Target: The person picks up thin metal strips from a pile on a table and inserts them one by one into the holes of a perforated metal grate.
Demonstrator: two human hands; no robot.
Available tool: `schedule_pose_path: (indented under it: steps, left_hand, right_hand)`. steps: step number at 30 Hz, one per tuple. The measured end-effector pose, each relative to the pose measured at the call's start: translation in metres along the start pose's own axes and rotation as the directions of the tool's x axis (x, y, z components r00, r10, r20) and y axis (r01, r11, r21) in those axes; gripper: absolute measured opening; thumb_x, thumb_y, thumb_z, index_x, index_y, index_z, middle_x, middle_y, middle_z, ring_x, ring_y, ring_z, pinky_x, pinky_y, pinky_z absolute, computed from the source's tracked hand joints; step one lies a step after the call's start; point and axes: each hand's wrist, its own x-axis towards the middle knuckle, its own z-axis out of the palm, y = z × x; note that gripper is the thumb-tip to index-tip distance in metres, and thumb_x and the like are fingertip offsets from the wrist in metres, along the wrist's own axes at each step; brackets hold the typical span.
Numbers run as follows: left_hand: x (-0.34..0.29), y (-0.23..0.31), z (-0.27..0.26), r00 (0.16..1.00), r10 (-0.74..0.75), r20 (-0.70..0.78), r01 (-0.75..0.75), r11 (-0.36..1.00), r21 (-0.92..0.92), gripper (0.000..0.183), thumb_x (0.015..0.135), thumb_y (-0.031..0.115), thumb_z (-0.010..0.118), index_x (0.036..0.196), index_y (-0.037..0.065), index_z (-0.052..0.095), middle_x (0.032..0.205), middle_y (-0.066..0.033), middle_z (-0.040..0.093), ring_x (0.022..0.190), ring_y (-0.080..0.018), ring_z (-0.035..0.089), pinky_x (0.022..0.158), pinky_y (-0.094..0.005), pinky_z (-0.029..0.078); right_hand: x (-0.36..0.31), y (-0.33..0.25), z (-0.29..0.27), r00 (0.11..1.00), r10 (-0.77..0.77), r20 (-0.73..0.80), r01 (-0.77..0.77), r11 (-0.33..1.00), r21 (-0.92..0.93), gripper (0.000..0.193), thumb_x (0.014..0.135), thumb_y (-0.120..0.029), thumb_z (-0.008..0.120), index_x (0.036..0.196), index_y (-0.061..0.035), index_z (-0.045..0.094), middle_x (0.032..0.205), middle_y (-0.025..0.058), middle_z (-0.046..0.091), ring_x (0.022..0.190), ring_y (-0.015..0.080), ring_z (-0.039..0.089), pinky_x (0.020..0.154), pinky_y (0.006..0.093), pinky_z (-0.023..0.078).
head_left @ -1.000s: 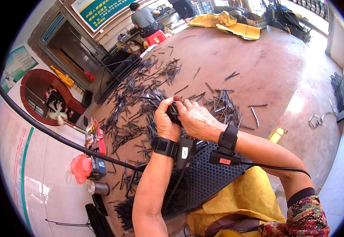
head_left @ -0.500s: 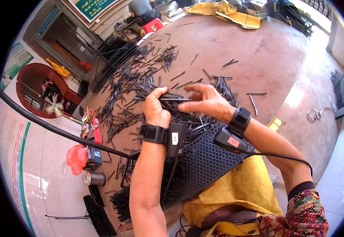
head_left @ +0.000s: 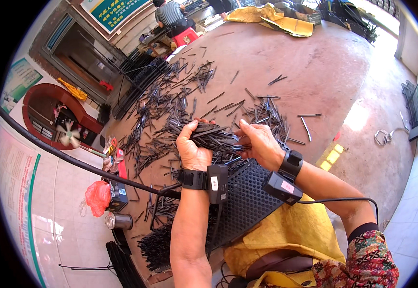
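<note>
Many strips (head_left: 144, 114) litter the surface (head_left: 314, 62); left grip (head_left: 192, 152) clasps a bundle (head_left: 213, 137), right grip (head_left: 265, 148) touching, hold unclear; perforated mat (head_left: 248, 192) near.

Both hands (head_left: 193, 152) hold a bundle of black strips (head_left: 213, 137).

Bright daylight, strongest at upper right; opening (head_left: 390, 34) there blows out. Floor (head_left: 357, 117) takes a white glare patch on the right; tiled wall (head_left: 55, 235) at lower left shows softer reflections. Left doorway (head_left: 81, 54) sits dark. Black sticks (head_left: 211, 137) glint, mostly sharp. Far background soft. Fisheye bends edges, corners black.
</note>
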Motion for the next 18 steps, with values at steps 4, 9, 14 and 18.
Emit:
schedule_pose_path:
  steps: [4,9,14,18]
  left_hand:
    - [-0.022,-0.016,0.011,1.000,-0.018,0.003,0.018,0.999,0.040,0.014,0.075,0.007,0.057,0.087,-0.001,0.056,0.083,-0.0125,0.058,0.082,-0.0261,0.057,0.086,-0.0469,0.048]
    - [-0.059,-0.023,0.018,0.996,-0.014,0.083,0.003,0.991,0.136,0.018,0.077,0.007,0.056,0.093,-0.001,0.055,0.086,-0.0136,0.058,0.087,-0.0262,0.058,0.087,-0.0481,0.048]
    - [-0.101,-0.026,0.012,0.985,-0.128,0.116,0.110,0.982,0.156,0.023,0.077,0.007,0.054,0.098,-0.004,0.053,0.090,-0.0149,0.058,0.086,-0.0262,0.058,0.081,-0.0431,0.050]
    - [-0.162,-0.021,0.004,0.932,-0.320,0.169,0.285,0.937,0.200,0.028,0.072,0.006,0.055,0.097,-0.005,0.054,0.088,-0.0154,0.056,0.078,-0.0284,0.058,0.074,-0.0409,0.052]
  right_hand:
    - [-0.017,0.009,0.010,0.999,-0.004,-0.039,0.009,0.994,0.108,0.035,0.093,-0.032,0.048,0.095,0.0014,0.055,0.087,0.0090,0.058,0.073,0.0165,0.056,0.059,0.0334,0.048]
    - [-0.061,0.011,0.022,0.993,0.066,-0.095,-0.043,0.974,0.224,0.033,0.093,-0.029,0.044,0.099,0.0017,0.054,0.090,0.0090,0.058,0.077,0.0177,0.056,0.067,0.0358,0.050]
    - [-0.116,0.034,0.013,0.999,0.028,0.038,-0.039,0.946,0.323,0.037,0.096,-0.028,0.041,0.109,0.0046,0.053,0.098,0.0131,0.059,0.084,0.0217,0.059,0.076,0.0390,0.053]
    - [-0.170,0.067,-0.006,0.987,0.052,0.152,-0.041,0.996,-0.073,0.040,0.096,-0.034,0.040,0.104,0.0016,0.056,0.092,0.0058,0.057,0.083,0.0133,0.053,0.074,0.0313,0.047]
